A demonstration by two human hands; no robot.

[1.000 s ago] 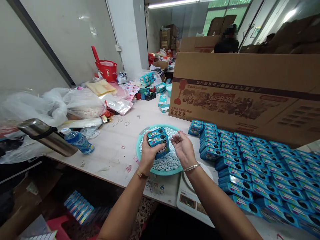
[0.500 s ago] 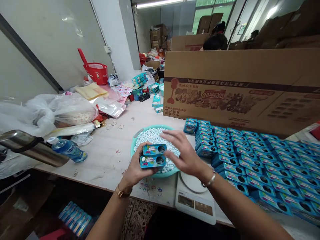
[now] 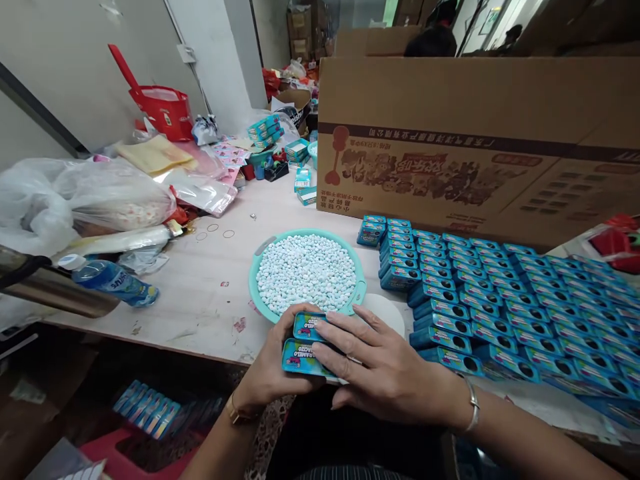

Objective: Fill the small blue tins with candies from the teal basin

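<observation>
My left hand (image 3: pixel 267 373) cups two small blue candy boxes (image 3: pixel 303 343) from below, near the table's front edge. Over the tops of those boxes lies my right hand (image 3: pixel 385 370), fingers spread flat and pressing on them. Just beyond them sits a teal bowl (image 3: pixel 260 257) full of small pale blue candies (image 3: pixel 305 270). To the right, rows of matching blue boxes (image 3: pixel 500 293) lie packed on the table. A white scale (image 3: pixel 387 313) is partly hidden behind my right hand.
A large cardboard carton (image 3: pixel 475 147) stands behind the rows. On the left lie a water bottle (image 3: pixel 113 280), a steel flask (image 3: pixel 45 287), plastic bags (image 3: pixel 90 200) and a red basket (image 3: pixel 163 113). More blue boxes (image 3: pixel 150 413) lie below the table. A person's head (image 3: pixel 430 40) shows behind the carton.
Both hands have drawn the two boxes back from over the bowl towards me. My right hand, which held a candy and then hovered, now lies on the boxes.
</observation>
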